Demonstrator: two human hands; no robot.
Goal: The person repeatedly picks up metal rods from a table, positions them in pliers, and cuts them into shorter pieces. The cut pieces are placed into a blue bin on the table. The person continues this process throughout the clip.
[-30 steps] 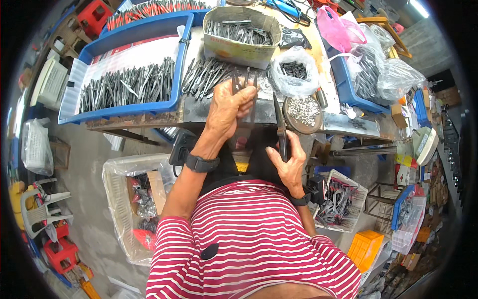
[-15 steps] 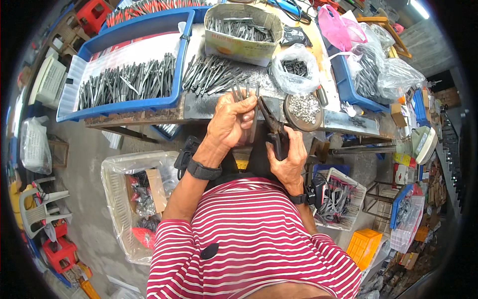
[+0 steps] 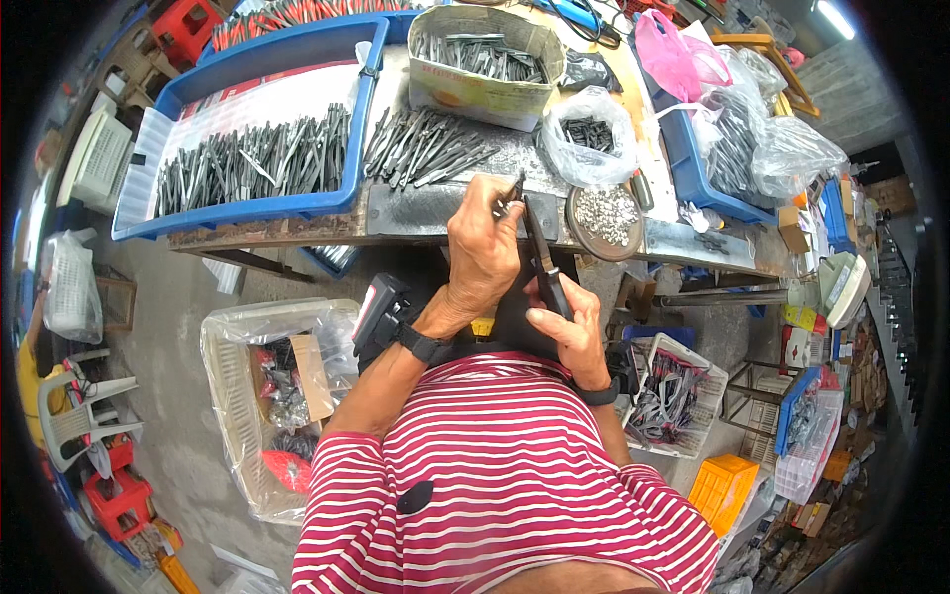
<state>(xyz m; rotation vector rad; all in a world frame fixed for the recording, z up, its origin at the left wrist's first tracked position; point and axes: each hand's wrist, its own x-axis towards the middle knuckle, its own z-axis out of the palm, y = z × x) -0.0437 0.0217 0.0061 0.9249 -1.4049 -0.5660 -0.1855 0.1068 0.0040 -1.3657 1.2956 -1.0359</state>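
My left hand [image 3: 483,241] is above the bench's front edge, turned with its back up. Its fingers pinch dark metal strips, whose ends [image 3: 511,202] show small at the fingertips; the rest is hidden by the hand. In my right hand [image 3: 574,332] is a pair of dark pliers [image 3: 539,243], its handles in the palm and its jaws pointing up beside the left fingertips. Whether the jaws touch the strips I cannot tell. Just beyond lies a loose pile of similar dark strips [image 3: 426,148]. A round dish of small silvery pieces [image 3: 606,220] stands right of the pliers.
A blue tray [image 3: 237,210] of dark strips stands at the left, a cardboard box [image 3: 482,94] of metal pieces behind. A plastic bag [image 3: 591,168] with black parts sits by the dish. Farther right is a blue bin [image 3: 727,203]; plastic-lined crate [image 3: 233,396] below left.
My left hand has rolled over so its back faces up, and the strips that stood up from its fingers are now mostly hidden. The pliers have shifted slightly, more upright, with the right hand lower.
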